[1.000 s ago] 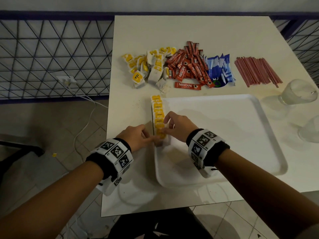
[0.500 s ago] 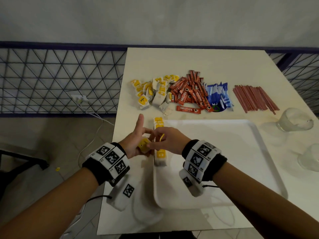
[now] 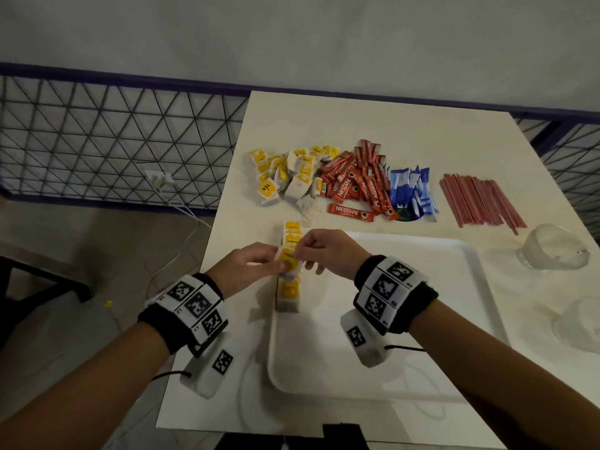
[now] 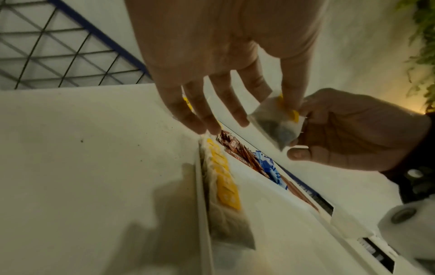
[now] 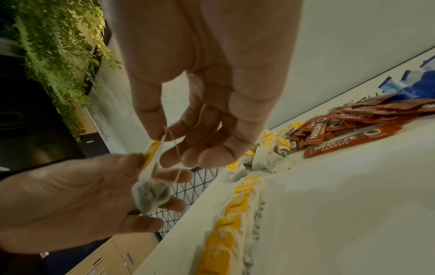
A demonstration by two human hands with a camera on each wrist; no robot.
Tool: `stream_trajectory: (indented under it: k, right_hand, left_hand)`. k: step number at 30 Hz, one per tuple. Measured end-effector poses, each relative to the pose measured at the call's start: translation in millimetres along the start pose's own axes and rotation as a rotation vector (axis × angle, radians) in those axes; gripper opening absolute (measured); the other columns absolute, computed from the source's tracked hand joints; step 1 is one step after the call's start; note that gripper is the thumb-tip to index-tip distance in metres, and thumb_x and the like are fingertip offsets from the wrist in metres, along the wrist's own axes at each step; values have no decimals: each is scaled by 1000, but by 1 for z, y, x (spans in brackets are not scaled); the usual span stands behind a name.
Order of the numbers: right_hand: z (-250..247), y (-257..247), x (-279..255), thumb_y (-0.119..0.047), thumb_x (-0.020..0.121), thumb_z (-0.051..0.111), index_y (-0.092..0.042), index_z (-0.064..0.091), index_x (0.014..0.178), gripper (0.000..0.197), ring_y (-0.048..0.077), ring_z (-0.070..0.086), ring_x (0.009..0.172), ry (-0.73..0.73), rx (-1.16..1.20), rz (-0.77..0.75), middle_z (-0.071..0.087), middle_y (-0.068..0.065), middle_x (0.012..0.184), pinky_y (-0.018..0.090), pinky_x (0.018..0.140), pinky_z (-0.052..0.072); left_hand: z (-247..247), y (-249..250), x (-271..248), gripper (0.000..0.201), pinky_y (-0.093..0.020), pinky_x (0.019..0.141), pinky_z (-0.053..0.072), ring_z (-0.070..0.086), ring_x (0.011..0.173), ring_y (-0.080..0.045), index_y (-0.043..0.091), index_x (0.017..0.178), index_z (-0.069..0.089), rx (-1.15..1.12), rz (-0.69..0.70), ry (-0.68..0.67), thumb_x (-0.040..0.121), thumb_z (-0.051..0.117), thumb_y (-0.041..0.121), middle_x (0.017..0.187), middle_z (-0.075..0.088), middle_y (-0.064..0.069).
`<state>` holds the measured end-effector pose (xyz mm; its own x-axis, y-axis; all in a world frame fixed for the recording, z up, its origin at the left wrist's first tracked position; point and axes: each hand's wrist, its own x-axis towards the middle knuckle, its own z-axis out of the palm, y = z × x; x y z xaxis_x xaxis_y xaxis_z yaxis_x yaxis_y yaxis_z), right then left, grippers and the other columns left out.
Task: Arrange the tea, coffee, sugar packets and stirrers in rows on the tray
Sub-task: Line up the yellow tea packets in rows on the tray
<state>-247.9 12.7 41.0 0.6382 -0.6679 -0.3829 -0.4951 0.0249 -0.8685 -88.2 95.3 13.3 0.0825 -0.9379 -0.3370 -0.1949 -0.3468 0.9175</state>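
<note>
A tea bag [image 3: 288, 265] with a yellow tag hangs just above the tray's left edge, held between both hands. My left hand [image 3: 256, 264] pinches it at the tag, the pouch [image 5: 150, 195] lying against its fingers. My right hand [image 3: 324, 251] pinches the tea bag's string [image 5: 173, 141] and top edge. Below them a row of tea bags [image 3: 290, 289] lines the left side of the white tray [image 3: 373, 319]. Behind the tray lie a tea bag pile [image 3: 289, 177], red coffee sticks [image 3: 357, 180], blue sugar packets [image 3: 409, 190] and red stirrers [image 3: 477, 199].
Two clear glasses [image 3: 552, 251] [image 3: 581, 319] stand on the white table [image 3: 357, 118] right of the tray. A blue wire fence [image 3: 113, 141] runs left of and behind the table. A white plug and cable [image 3: 162, 180] lie on the floor at the left.
Both hands have risen from the near end of the row on the tray. They now hold one tea bag between them, higher and farther along the row.
</note>
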Motion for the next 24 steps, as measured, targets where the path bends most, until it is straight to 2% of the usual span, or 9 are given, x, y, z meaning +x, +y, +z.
stream_trajectory:
  k: [3,6,7,9,11,16,19,22,24]
  right_hand:
    - [-3,1,0,-12,87,61,-17,56,71,18,11,51,62,-31,-14,-13,55,1,67,21,55,43]
    - [-6,1,0,-15,86,63,-15,57,87,6,12,53,66,-36,5,-26,57,1,75,21,59,44]
    - [-7,2,0,-16,86,63,-15,57,93,10,12,53,68,-33,10,-28,58,0,78,22,61,44]
    - [-9,4,-1,-17,87,61,-15,57,94,8,11,54,69,-43,40,-22,58,-1,77,21,62,45]
    - [-11,5,-3,-15,87,62,-16,60,84,4,9,56,67,-92,68,-10,59,-1,72,20,62,46]
    - [-12,8,-1,-11,82,68,-19,60,69,17,-3,56,50,-155,31,-42,62,-9,57,13,55,47]
    - [-15,7,-1,-12,80,69,-18,60,69,16,-2,55,51,-167,9,-65,63,-3,64,13,55,46]
    - [-23,5,-2,-13,81,68,-19,61,71,14,-2,55,54,-178,-20,-85,63,0,70,13,56,46]
    - [-30,4,-1,-13,83,66,-20,62,72,14,-5,55,53,-169,-33,-102,63,-3,70,12,56,46]
  left_hand:
    - [2,-4,2,34,-7,68,37,53,67,6,33,52,61,135,99,44,74,76,10,75,61,22]
    - [5,-4,3,34,-8,53,32,44,49,3,22,54,52,143,87,87,81,68,9,49,50,19]
    - [6,-5,3,34,-8,52,31,41,46,2,20,54,51,127,81,105,82,67,9,45,47,17]
    - [8,-7,3,33,-8,53,31,39,48,2,18,54,52,91,79,132,83,66,10,44,44,16]
    - [10,-8,1,30,-8,53,31,39,49,2,17,56,55,59,67,137,83,65,10,45,45,16]
    - [13,-5,-2,22,-6,59,42,54,52,8,16,77,61,-93,58,133,82,61,-5,52,63,14]
    - [8,-2,-2,23,-7,63,42,53,56,9,19,69,62,-41,80,159,80,65,-1,56,63,17]
    - [2,1,-3,29,-9,66,40,51,58,7,31,57,66,35,62,177,77,71,10,57,60,18]
    - [0,4,-4,26,-7,63,39,52,55,8,26,61,65,22,50,138,78,70,7,55,61,17]
